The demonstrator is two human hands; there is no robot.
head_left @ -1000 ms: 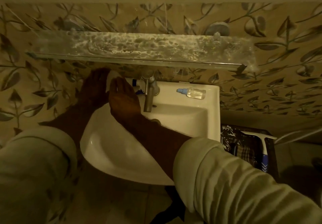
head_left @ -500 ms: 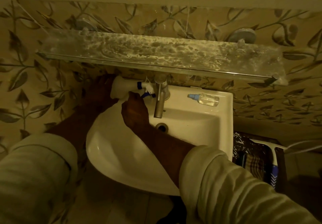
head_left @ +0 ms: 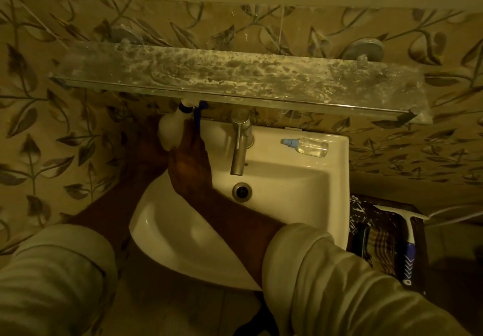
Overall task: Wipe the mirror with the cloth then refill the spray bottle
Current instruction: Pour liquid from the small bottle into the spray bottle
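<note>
Dim bathroom, white sink (head_left: pixel 337 178) under stained glass shelf (head_left: pixel 235 74). White spray bottle (head_left: pixel 168 131) stood at sink's 10 o'clock corner, clasped by left hand (head_left: pixel 149 150) and right hand (head_left: pixel 189 163). Small clear bottle (head_left: pixel 311 147) lay at 1 o'clock.

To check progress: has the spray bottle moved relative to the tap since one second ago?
Yes. The spray bottle, then mostly hidden behind the hands beside the tap, has risen toward the shelf.

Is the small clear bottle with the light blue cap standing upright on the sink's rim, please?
No, the small clear bottle with the light blue cap lies on its side on the white ceramic sink.
</note>
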